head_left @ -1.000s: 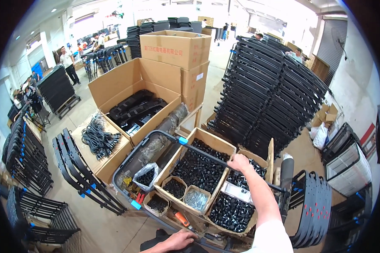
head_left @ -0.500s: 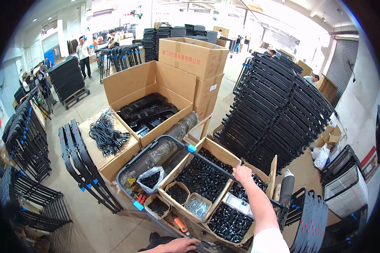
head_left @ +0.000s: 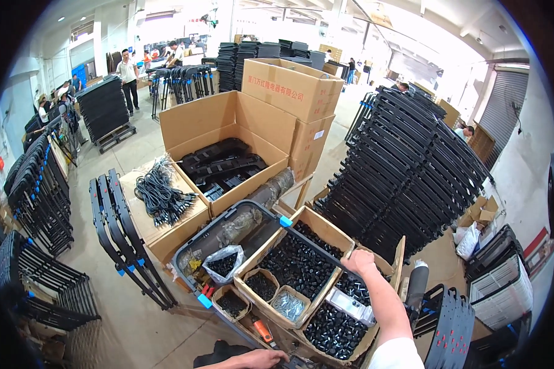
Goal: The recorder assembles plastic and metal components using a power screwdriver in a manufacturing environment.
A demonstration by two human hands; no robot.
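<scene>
A black tubular frame with rounded corners and blue clips lies across the parts boxes. My right hand is closed around its far bar, above a wooden box of black knob-like parts. At the lower edge, my left hand has its fingers curled on the frame's near side, fingertips partly hidden. Between the hands sit a small box of silvery screws, a box of small black parts and a carton of glossy black caps. An orange-handled tool lies near my left hand.
An open carton of black moulded parts stands ahead, beside a bundle of black cables. Black frames are piled high at the right; more frames lean at the left. Several people stand farther off, one by a stack of panels.
The whole view has shifted slightly, so the surroundings sit a little farther right and lower. Both hands keep their hold on the frame, almost unmoved.
</scene>
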